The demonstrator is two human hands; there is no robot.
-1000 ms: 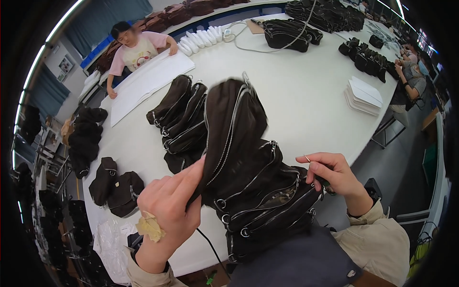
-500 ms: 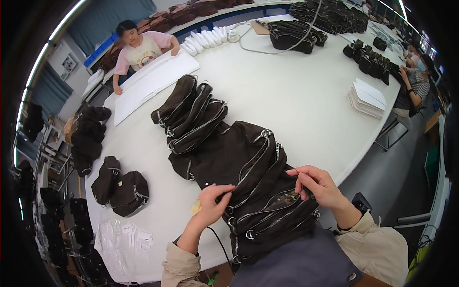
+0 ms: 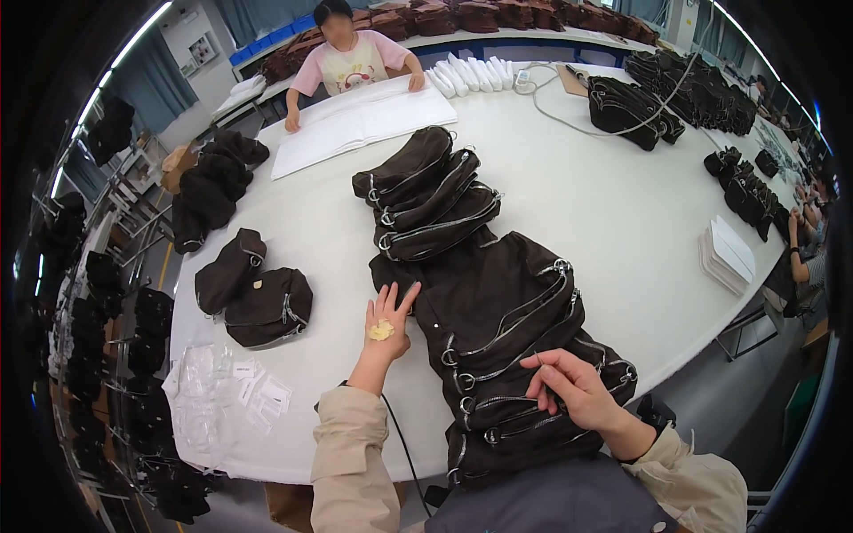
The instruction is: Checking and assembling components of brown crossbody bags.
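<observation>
A row of dark brown zippered bags (image 3: 498, 298) with silver zips and metal rings lies overlapping on the white table, running toward me. My left hand (image 3: 388, 324) is open, fingers spread, at the left edge of the bags; its fingertips touch or hover just over the fabric. A pale yellow patch (image 3: 381, 330) sits on the back of that hand. My right hand (image 3: 573, 391) is closed in a pinch over the nearer bags. Something thin and dark shows at its fingertips, too small to name. Farther off, more bags (image 3: 426, 191) are stacked at the row's end.
Two brown bags (image 3: 267, 302) lie at left, with clear plastic and white labels (image 3: 262, 395) nearer me. Across the white table (image 3: 604, 195), a person (image 3: 355, 62) handles white sheets (image 3: 364, 120). White cards (image 3: 729, 253) and more bags (image 3: 751, 191) stand at right. A cable (image 3: 569, 124) crosses the back.
My left hand has moved farther up the row and spread its fingers. My right hand remains pinched over the bags. The bag opening that showed a patterned inside now lies closed over. The view has shifted.
</observation>
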